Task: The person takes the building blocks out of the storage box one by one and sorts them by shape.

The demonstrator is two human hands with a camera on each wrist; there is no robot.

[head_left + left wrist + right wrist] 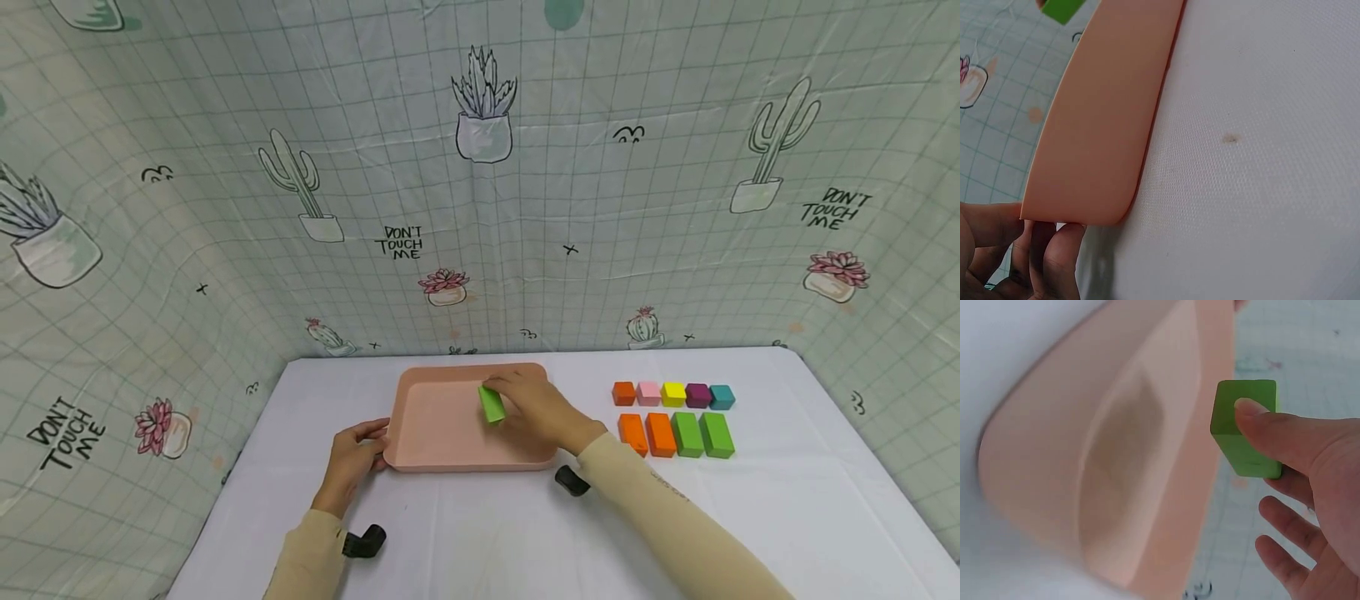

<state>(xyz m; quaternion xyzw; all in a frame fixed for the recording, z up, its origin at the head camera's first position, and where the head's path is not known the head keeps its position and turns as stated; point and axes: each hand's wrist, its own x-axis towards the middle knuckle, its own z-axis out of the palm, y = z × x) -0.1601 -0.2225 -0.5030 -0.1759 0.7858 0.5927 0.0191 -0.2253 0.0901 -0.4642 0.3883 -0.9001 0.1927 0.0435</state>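
Note:
A shallow pink tray [465, 467] lies on the white table. My left hand [356, 458] holds the tray at its left end, with fingertips against the outer wall and right at the rim in the left wrist view. My right hand [542, 408] is over the right half of the tray, pinching a green rectangular block [491, 404] by its upper part. In the right wrist view the thumb [1279, 434] lies across one face of this block, with a finger partly hidden behind it; the other fingers are spread away from it. The block hangs tilted above the tray floor.
Right of the tray stands a row of small cubes [673, 395] in orange, pink, yellow, purple and teal. In front of it are two orange blocks [661, 435] and two green blocks [717, 435]. A patterned cloth [525, 208] rises behind the table.

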